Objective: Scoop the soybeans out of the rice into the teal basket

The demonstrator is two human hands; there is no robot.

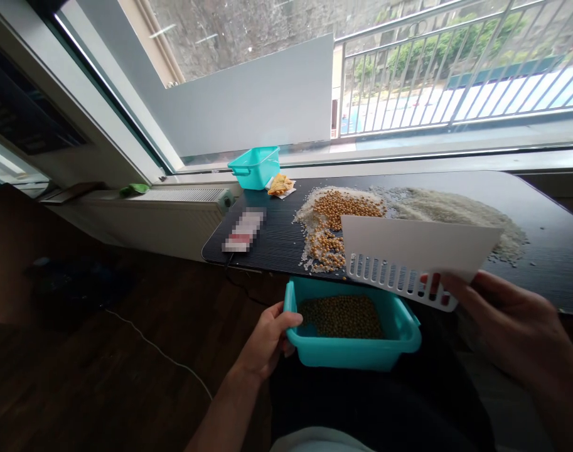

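Note:
My left hand [266, 336] is closed on the left rim of a teal plastic bin [352, 353], held just below the table's front edge. Inside it lies a layer of small round beans [347, 316], dim in the shade. With my right hand [507, 317] I grip a white plastic panel [418, 246] by its lower right corner; a row of slots runs along its lower edge. The panel is tilted above the bin's back rim and hides part of the tabletop. Behind it, golden round beans [345, 208] are mixed with whitish grains.
On the dark table [277, 235] a pile of pale grains [455, 204] spreads to the right. A second teal bin [257, 168], a yellow cloth [281, 184] and a blurred-out flat object [243, 230] are at the left. A radiator [164, 216] and window lie beyond.

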